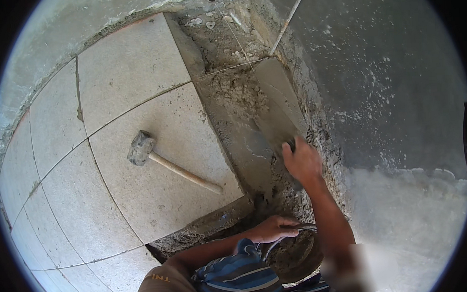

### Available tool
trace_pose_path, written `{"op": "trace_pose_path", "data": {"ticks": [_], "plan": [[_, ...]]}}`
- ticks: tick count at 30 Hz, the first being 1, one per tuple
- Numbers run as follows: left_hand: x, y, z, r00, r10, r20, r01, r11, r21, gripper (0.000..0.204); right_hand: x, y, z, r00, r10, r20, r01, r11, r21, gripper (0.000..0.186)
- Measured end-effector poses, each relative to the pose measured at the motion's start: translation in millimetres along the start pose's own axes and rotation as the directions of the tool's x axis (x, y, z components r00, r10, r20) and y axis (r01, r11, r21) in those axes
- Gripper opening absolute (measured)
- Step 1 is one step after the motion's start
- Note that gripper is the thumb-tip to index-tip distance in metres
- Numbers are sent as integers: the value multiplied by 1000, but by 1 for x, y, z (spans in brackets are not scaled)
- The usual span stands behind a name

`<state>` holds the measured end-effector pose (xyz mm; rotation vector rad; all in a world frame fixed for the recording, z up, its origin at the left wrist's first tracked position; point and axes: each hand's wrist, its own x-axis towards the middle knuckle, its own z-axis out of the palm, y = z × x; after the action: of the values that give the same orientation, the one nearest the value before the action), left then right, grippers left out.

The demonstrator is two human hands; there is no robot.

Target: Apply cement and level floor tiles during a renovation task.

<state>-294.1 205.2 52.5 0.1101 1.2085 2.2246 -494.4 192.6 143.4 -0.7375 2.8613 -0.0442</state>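
My right fingers (304, 147) gripped the flat trowel (277, 125), probably stiff and light, best held by its handle; my left fingers (285, 222) curled around a grey hoop (307, 227).

Over the pale tiles (106, 197) on the left there is wide room to pass; only the mallet (141, 148) lies there, with its wooden shaft slanting toward the mortar strip (241, 133). Along this strip the passage is narrower: the tile edge borders it on the left, and the grey wall (390, 68) limits it on the right. At the far part, a thin string (231, 68) crosses it, and a slanting rod (289, 20) stands beside the wall. The right hand (302, 161) obstructs the wall side. Nearer, the left hand (275, 229) and the bucket (299, 273) occupy the space.
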Motion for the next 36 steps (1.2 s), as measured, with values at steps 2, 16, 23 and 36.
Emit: {"op": "trace_pose_path", "data": {"ticks": [2, 16, 23, 36], "plan": [[1, 4, -2, 999, 45, 11, -45, 999, -4, 45, -13, 6, 5, 997, 66, -42, -66, 998, 14, 48], [8, 8, -11, 995, -23, 99, 25, 1000, -19, 52, 139, -22, 61, 998, -23, -65, 20, 999, -49, 40], [11, 2, -9, 994, 71, 82, -72, 997, 4, 54, 176, -12, 43, 998, -16, -54, 12, 997, -82, 41], [11, 16, -12, 992, 27, 122, -29, 999, 16, 54, 161, 12, 34, 997, 23, -77, 14, 894, 449, 41]]}}
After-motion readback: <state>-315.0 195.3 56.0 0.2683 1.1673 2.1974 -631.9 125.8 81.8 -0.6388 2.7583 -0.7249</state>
